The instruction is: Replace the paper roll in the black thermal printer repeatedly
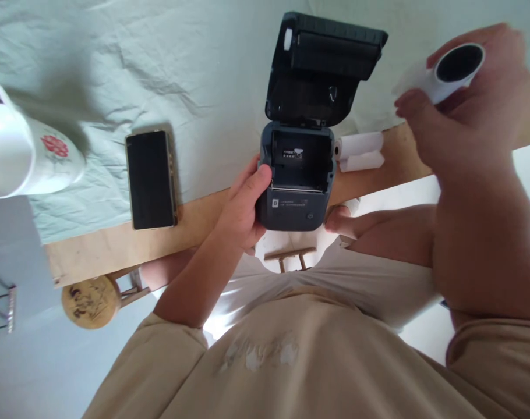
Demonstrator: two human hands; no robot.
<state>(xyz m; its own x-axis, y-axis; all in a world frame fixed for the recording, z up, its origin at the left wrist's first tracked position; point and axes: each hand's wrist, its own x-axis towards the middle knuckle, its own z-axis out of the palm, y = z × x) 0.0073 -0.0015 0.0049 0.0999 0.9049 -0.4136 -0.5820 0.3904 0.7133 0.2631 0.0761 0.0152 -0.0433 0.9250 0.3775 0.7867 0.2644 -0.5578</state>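
Observation:
A small dark grey printer (295, 203) sits at the near edge of the table with its lid (321, 70) swung open away from me. Its paper bay is bare inside. My left hand (243, 206) grips the printer's left side. My right hand (461, 116) is raised to the right of the printer and holds a white paper roll (448, 73), its dark hollow core facing me. The hand is blurred.
Two more white paper rolls (359, 152) lie just right of the printer. A black phone (150, 179) lies face up to the left. A white cup with a red flower (24, 154) stands at far left. A pale green cloth (160, 75) covers the wooden table (116, 244). A round wooden stool (90, 299) stands below.

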